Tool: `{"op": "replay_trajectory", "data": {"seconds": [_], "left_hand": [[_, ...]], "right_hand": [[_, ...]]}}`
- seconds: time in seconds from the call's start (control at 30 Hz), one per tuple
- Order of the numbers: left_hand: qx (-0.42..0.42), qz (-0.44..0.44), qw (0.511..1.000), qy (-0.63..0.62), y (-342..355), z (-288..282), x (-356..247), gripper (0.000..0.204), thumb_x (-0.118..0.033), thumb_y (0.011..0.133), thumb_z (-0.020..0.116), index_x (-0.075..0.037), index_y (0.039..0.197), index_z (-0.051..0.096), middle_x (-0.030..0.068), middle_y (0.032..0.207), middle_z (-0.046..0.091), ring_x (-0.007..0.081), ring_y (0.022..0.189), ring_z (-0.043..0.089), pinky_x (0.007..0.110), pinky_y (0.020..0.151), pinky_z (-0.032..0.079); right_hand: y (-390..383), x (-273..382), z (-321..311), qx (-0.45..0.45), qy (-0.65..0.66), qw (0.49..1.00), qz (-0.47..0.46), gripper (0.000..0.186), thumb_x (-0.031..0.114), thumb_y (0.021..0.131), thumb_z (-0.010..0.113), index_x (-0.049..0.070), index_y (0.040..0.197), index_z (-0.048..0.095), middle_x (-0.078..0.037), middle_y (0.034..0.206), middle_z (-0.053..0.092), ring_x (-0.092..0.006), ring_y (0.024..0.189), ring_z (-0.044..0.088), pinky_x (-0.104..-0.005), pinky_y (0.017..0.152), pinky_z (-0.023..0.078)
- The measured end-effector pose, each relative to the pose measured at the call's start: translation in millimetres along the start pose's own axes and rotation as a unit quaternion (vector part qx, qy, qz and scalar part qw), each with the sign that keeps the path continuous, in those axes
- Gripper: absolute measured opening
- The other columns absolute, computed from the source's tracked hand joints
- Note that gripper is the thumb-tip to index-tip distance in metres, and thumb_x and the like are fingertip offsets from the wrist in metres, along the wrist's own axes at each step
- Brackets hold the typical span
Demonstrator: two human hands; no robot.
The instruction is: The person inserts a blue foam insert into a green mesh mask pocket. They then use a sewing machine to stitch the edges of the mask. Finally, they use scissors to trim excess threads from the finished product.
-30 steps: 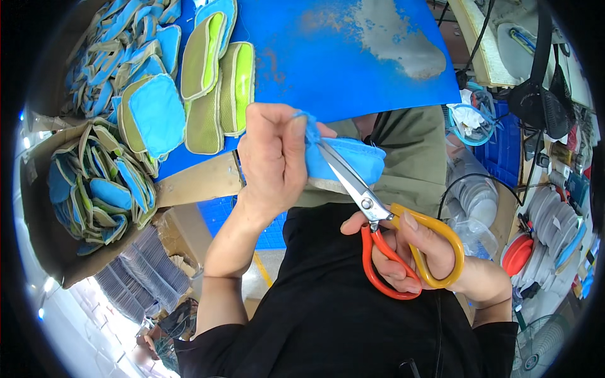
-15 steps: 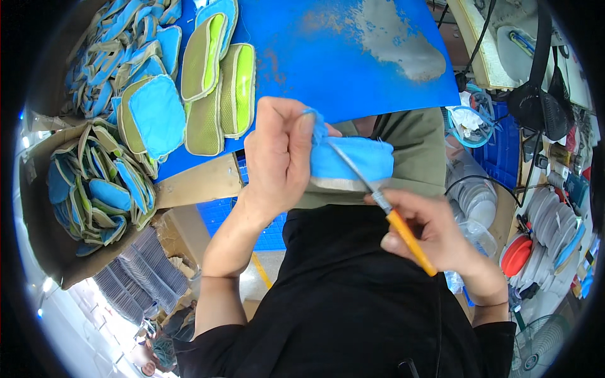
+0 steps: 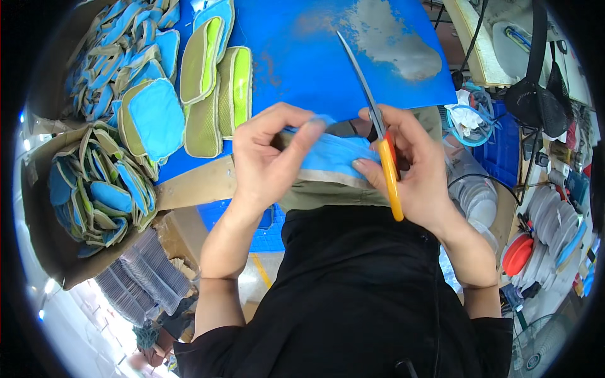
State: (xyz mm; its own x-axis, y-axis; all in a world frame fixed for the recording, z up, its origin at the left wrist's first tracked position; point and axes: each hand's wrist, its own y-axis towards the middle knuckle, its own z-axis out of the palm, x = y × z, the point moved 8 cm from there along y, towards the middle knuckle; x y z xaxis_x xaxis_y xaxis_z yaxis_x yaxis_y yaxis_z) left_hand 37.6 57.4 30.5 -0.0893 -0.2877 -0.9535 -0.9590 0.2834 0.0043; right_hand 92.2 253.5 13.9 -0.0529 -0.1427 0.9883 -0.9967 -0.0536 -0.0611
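Between my hands, above my lap, is a small blue fabric pad (image 3: 334, 157) with a beige edge. My left hand (image 3: 271, 151) pinches its left end between thumb and fingers. At the right end, the thumb of my right hand (image 3: 413, 164) presses on the cloth. That same hand also carries scissors (image 3: 368, 88) with orange-yellow handles, blades pointing up and away over the blue table. The blades look closed and clear of the pad. Fingers partly hide both ends of the fabric.
The blue tabletop (image 3: 283, 57) has a worn grey patch. Several green and blue pads (image 3: 203, 126) lie at its left, beside a heap of similar pads (image 3: 120, 57). A cardboard box (image 3: 38, 208) of pads stands nearer. At right are a blue basket (image 3: 471, 120) and stacked discs (image 3: 542, 233).
The scissors have swung from lying across the pad to pointing up and away from it. My right hand has moved up and now grips the pad's right end as well.
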Motion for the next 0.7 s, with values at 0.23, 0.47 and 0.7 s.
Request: {"op": "replay_trajectory", "data": {"seconds": [0.23, 0.47, 0.7], "left_hand": [[-0.103, -0.009, 0.984, -0.146, -10.9, 1.1, 9.1, 0.006, -0.003, 0.098, 0.071, 0.000, 0.093, 0.070, 0.0078, 0.093, 0.075, 0.0082, 0.081, 0.064, 0.023, 0.072, 0.051], [-0.026, -0.030, 0.982, -0.186, -8.6, 11.0, 15.4, 0.012, -0.006, 0.102, 0.067, 0.000, 0.091, 0.068, 0.0061, 0.093, 0.073, 0.0061, 0.077, 0.059, 0.022, 0.069, 0.047], [0.052, 0.003, 0.981, -0.186, -3.7, 2.2, 6.8, 0.010, -0.008, 0.099, 0.068, -0.001, 0.092, 0.069, 0.0094, 0.111, 0.068, 0.0071, 0.087, 0.059, 0.024, 0.076, 0.047]], "right_hand": [[-7.7, -0.8, 3.4, -0.016, 0.005, 0.999, -0.042, 0.052, 0.004, 0.083, 0.084, 0.004, 0.129, 0.059, -0.008, 0.080, 0.060, -0.0121, 0.067, 0.052, -0.0265, 0.063, 0.046], [-10.9, -7.3, 7.1, 0.083, 0.061, 0.994, 0.047, 0.052, 0.005, 0.085, 0.083, 0.004, 0.132, 0.060, -0.001, 0.083, 0.058, -0.0073, 0.070, 0.050, -0.0236, 0.065, 0.043], [-21.5, -30.1, -1.2, 0.162, 0.125, 0.975, 0.089, 0.061, 0.019, 0.086, 0.083, 0.003, 0.139, 0.058, 0.001, 0.098, 0.059, -0.0077, 0.080, 0.051, -0.0241, 0.072, 0.043]]}}
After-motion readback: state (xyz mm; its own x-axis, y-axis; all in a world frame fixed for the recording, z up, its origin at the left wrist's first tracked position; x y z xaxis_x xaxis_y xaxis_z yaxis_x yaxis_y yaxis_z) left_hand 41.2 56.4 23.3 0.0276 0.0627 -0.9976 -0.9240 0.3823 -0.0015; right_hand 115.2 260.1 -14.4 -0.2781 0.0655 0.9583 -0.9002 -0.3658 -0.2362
